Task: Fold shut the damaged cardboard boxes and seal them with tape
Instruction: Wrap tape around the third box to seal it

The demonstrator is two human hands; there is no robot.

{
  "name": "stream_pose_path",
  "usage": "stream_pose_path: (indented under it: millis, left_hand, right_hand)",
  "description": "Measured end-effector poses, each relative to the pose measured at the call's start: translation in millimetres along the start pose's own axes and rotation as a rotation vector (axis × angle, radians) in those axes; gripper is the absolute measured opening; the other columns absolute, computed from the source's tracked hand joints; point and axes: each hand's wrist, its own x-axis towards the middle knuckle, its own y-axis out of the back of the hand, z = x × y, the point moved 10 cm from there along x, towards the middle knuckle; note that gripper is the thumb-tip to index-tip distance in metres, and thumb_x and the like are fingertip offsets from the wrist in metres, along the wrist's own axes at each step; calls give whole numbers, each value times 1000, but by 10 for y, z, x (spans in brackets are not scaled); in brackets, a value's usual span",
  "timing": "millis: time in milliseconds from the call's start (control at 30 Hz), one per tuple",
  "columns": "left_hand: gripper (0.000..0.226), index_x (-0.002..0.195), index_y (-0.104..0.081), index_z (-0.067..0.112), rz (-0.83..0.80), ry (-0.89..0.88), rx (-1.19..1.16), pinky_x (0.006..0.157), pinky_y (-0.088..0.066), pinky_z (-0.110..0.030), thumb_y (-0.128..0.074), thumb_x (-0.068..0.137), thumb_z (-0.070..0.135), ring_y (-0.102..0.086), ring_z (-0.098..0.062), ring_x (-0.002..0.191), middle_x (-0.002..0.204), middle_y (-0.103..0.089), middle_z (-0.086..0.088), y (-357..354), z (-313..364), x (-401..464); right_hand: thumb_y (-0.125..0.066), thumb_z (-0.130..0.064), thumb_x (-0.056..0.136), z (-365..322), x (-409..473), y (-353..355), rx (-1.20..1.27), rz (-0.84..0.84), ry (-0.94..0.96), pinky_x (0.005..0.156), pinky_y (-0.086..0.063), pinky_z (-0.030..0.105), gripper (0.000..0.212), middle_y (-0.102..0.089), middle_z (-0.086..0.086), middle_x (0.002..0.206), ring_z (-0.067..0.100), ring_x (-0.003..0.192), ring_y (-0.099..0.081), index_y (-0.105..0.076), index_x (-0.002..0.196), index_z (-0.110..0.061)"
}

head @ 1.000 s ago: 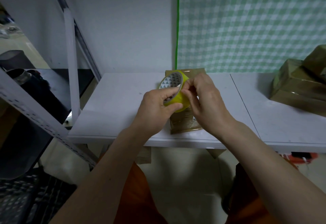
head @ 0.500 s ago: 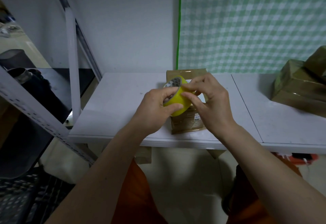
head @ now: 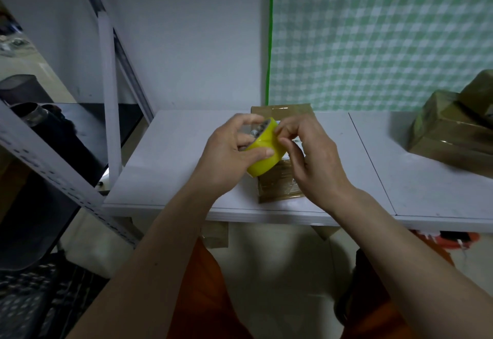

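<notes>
1. a white table [head: 170,152] stands against a pale wall and a green checked cloth [head: 373,34], with a metal rack [head: 106,93] at the left.
2. the left hand [head: 226,157] curls round a yellow tape roll [head: 262,156], thumb on the outer band and fingers over the rim, held above the table just in front of the person, likely to steady it.
3. the right hand [head: 312,157] pinches at the roll's top edge with thumb and fingertips, apparently picking for the loose end of the tape; no free strip can be seen.
4. a flat brown box [head: 280,184] lies on the table right under the hands, partly hidden by them, already closed and glossy with tape bands; it seems placed there for sealing, and its contents are not visible.
5. more boxes [head: 450,130] sit piled at the table's right end, well apart from the hands, closed and wrapped in shiny tape, probably a finished stack; nothing inside them shows.
6. a dark bin [head: 24,90] stands behind the rack at left; what it holds cannot be told.
</notes>
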Motion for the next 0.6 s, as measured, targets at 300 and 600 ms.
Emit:
stream_pose_path:
  millis: [300,600]
  left_hand:
    - [37,109,-66,20,25,30,72,59,-50,-22,-73,79,1,-62,-9,61,71,-69,-7,69,15,13]
    - [39,109,-68,35,124,37,439,75,-39,-21,-80,73,24,-53,-2,79,102,-57,5,263,154,37]
  right_hand:
    - [-48,-8,91,105,72,-57,150,-97,-191,63,-43,38,7,-58,7,74,22,67,-51,-51,86,-4]
    - [-56,-5,90,49,270,-112,252,-236,-267,58,-45,24,24,-59,-3,67,7,57,-54,-54,75,-23]
